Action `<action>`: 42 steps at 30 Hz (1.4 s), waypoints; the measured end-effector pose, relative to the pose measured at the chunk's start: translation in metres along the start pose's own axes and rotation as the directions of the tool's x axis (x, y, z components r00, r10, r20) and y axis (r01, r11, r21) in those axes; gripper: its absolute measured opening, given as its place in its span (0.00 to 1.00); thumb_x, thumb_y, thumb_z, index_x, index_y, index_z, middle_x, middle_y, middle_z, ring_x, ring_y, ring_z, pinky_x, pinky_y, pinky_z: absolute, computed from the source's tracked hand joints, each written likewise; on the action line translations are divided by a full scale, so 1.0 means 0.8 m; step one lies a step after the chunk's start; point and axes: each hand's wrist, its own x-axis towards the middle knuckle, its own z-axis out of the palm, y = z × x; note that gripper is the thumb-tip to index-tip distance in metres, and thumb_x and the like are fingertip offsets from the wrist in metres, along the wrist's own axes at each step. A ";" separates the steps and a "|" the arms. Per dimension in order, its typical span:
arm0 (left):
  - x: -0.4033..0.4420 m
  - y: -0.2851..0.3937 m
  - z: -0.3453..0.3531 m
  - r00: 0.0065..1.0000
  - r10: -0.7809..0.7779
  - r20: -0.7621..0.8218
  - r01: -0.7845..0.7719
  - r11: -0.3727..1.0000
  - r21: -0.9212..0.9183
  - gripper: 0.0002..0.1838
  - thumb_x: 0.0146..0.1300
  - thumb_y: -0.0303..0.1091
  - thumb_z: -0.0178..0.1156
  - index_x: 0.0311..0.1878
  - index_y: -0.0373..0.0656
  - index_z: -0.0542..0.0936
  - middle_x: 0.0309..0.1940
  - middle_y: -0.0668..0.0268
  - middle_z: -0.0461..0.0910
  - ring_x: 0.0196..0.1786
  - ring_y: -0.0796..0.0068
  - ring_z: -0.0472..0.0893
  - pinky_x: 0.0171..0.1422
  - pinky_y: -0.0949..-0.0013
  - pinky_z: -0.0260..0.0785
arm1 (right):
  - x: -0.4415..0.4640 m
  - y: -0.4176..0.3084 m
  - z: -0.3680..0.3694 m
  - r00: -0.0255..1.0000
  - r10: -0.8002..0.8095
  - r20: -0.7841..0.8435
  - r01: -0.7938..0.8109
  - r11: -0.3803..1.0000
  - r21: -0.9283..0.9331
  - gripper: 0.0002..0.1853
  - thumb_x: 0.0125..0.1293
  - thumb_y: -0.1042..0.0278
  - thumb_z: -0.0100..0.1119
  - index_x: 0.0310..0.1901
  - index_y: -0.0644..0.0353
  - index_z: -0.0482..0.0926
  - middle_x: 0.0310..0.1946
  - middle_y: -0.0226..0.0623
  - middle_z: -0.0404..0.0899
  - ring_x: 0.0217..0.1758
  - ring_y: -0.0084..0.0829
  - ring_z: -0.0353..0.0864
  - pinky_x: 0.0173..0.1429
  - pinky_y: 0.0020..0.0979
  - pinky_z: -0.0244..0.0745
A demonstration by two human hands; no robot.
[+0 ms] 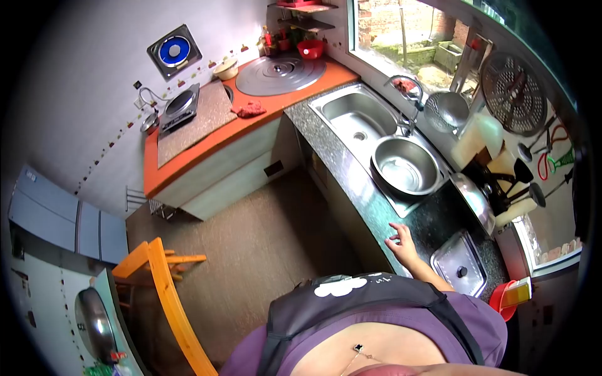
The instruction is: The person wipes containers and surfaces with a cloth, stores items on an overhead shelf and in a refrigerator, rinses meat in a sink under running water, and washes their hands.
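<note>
My right hand [402,244] hovers over the dark stone counter [332,150], with its fingers apart and nothing in them. Just right of it lies a rectangular lid [460,266] with a black knob. Beyond the hand, a steel basin [406,165] rests on the right part of the double sink [360,116], below the curved faucet [411,103]. My left hand is out of view.
Utensils and a round strainer [514,93] hang by the window at the right. A red container [501,301] stands at the counter's near end. An orange counter [207,147] runs along the back, and a wooden chair [168,301] is at the lower left.
</note>
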 end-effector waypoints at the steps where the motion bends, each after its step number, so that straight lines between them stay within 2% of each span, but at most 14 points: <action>1: 0.016 0.019 -0.039 0.999 -0.029 -0.017 0.028 0.999 -0.021 0.08 0.66 0.37 0.57 0.36 0.44 0.79 0.27 0.66 0.78 0.23 0.72 0.75 0.24 0.66 0.63 | 0.022 0.000 0.015 1.000 0.001 -0.018 -0.001 1.000 0.017 0.29 0.61 0.70 0.66 0.65 0.56 0.71 0.60 0.43 0.67 0.48 0.30 0.80 0.54 0.31 0.78; 5: 0.104 0.127 -0.199 0.982 -0.122 -0.147 0.091 0.975 -0.200 0.07 0.66 0.36 0.57 0.34 0.45 0.77 0.25 0.67 0.76 0.21 0.73 0.72 0.21 0.67 0.60 | 0.096 -0.075 0.076 0.997 0.062 0.037 -0.066 0.989 0.135 0.30 0.61 0.69 0.66 0.67 0.57 0.70 0.60 0.43 0.68 0.46 0.29 0.81 0.55 0.30 0.77; 9: 0.201 0.259 -0.295 0.951 -0.012 -0.308 -0.123 0.901 -0.416 0.07 0.65 0.35 0.57 0.33 0.45 0.76 0.23 0.68 0.75 0.18 0.75 0.70 0.19 0.68 0.57 | 0.198 -0.112 0.123 0.990 0.079 0.113 -0.090 0.991 0.103 0.30 0.62 0.70 0.66 0.67 0.57 0.70 0.61 0.44 0.67 0.45 0.28 0.80 0.53 0.30 0.78; 11: 0.233 0.330 -0.309 0.938 0.040 -0.345 -0.223 0.832 -0.508 0.11 0.69 0.36 0.56 0.51 0.45 0.80 0.31 0.68 0.79 0.29 0.77 0.78 0.32 0.74 0.68 | 0.268 -0.106 0.148 0.992 0.065 0.107 -0.075 0.992 0.099 0.30 0.62 0.69 0.66 0.67 0.57 0.70 0.61 0.44 0.67 0.44 0.28 0.81 0.53 0.30 0.78; 15: 0.278 0.430 -0.300 0.949 0.063 -0.310 -0.233 0.802 -0.550 0.20 0.69 0.40 0.60 0.61 0.45 0.75 0.41 0.68 0.80 0.39 0.73 0.80 0.40 0.70 0.71 | 0.436 -0.123 0.200 0.983 0.118 0.137 -0.127 0.990 0.055 0.29 0.63 0.67 0.66 0.66 0.56 0.71 0.56 0.43 0.73 0.43 0.30 0.81 0.53 0.31 0.78; 17: 0.276 0.466 -0.302 0.987 0.064 -0.145 -0.129 0.855 -0.502 0.19 0.69 0.40 0.60 0.60 0.44 0.76 0.42 0.67 0.81 0.41 0.74 0.80 0.44 0.68 0.72 | 0.522 -0.124 0.240 0.962 0.089 0.256 -0.113 0.991 0.077 0.27 0.63 0.64 0.66 0.64 0.56 0.73 0.47 0.40 0.79 0.43 0.30 0.82 0.51 0.33 0.78; 20: 0.365 0.433 -0.304 0.972 0.186 -0.144 -0.232 0.853 -0.467 0.19 0.69 0.40 0.61 0.58 0.41 0.78 0.41 0.68 0.81 0.41 0.76 0.79 0.45 0.69 0.73 | 0.633 -0.213 0.287 0.882 -0.036 0.470 0.013 0.999 0.052 0.22 0.66 0.67 0.64 0.61 0.57 0.75 0.42 0.32 0.78 0.41 0.26 0.78 0.48 0.30 0.76; 21: 0.397 0.425 -0.323 0.863 0.492 -0.118 -0.505 0.825 -0.254 0.18 0.69 0.39 0.61 0.56 0.38 0.78 0.40 0.68 0.82 0.39 0.77 0.79 0.43 0.69 0.74 | 0.666 -0.234 0.308 0.862 -0.177 0.474 0.219 0.975 -0.034 0.22 0.66 0.66 0.64 0.60 0.56 0.76 0.45 0.36 0.78 0.44 0.30 0.81 0.51 0.32 0.78; 23: 0.346 0.476 -0.354 0.935 0.245 -0.256 -0.351 0.740 -0.574 0.16 0.69 0.35 0.62 0.55 0.36 0.78 0.37 0.68 0.81 0.34 0.77 0.79 0.37 0.73 0.72 | 0.735 -0.275 0.353 0.743 -0.361 0.563 0.455 0.890 -0.030 0.22 0.62 0.63 0.66 0.58 0.55 0.77 0.52 0.46 0.76 0.56 0.45 0.78 0.62 0.41 0.75; 27: 0.356 0.581 -0.433 0.845 0.113 -0.522 -0.427 0.730 -0.534 0.14 0.68 0.34 0.62 0.52 0.38 0.79 0.36 0.68 0.81 0.31 0.79 0.78 0.34 0.76 0.71 | 0.887 -0.314 0.482 0.660 -0.445 0.605 0.676 0.704 -0.218 0.29 0.57 0.63 0.67 0.62 0.51 0.74 0.61 0.47 0.70 0.66 0.53 0.68 0.71 0.45 0.66; 32: 0.398 0.739 -0.583 0.862 0.048 -0.505 -0.445 0.549 -0.708 0.12 0.68 0.33 0.63 0.52 0.41 0.79 0.37 0.68 0.82 0.33 0.79 0.79 0.38 0.76 0.73 | 0.997 -0.359 0.604 0.791 -0.305 0.531 0.591 0.607 -0.531 0.43 0.59 0.55 0.68 0.75 0.33 0.59 0.76 0.44 0.49 0.79 0.51 0.49 0.74 0.60 0.56; 35: 0.414 0.872 -0.679 0.885 0.129 -0.448 -0.465 0.179 -0.867 0.12 0.69 0.33 0.62 0.53 0.42 0.79 0.39 0.68 0.81 0.41 0.77 0.80 0.51 0.72 0.76 | 1.024 -0.334 0.639 0.824 -0.267 0.499 0.554 0.561 -0.615 0.34 0.63 0.58 0.61 0.71 0.30 0.64 0.71 0.38 0.60 0.74 0.49 0.58 0.67 0.62 0.62; 39: 0.509 1.004 -0.808 0.900 0.249 -0.358 -0.355 -0.058 -0.933 0.14 0.67 0.29 0.62 0.54 0.37 0.78 0.46 0.63 0.78 0.51 0.67 0.79 0.64 0.65 0.73 | 1.055 -0.324 0.620 0.752 -0.269 0.602 0.644 0.495 -0.583 0.31 0.62 0.67 0.56 0.68 0.32 0.68 0.68 0.39 0.64 0.70 0.49 0.65 0.65 0.53 0.69; 42: 0.580 1.075 -0.878 0.927 0.085 -0.364 -0.350 -0.148 -0.925 0.25 0.71 0.36 0.56 0.67 0.34 0.67 0.61 0.54 0.73 0.63 0.56 0.74 0.70 0.55 0.70 | 1.068 -0.308 0.580 0.828 -0.135 0.544 0.517 0.559 -0.648 0.32 0.61 0.71 0.55 0.68 0.36 0.68 0.69 0.40 0.63 0.71 0.50 0.63 0.66 0.52 0.69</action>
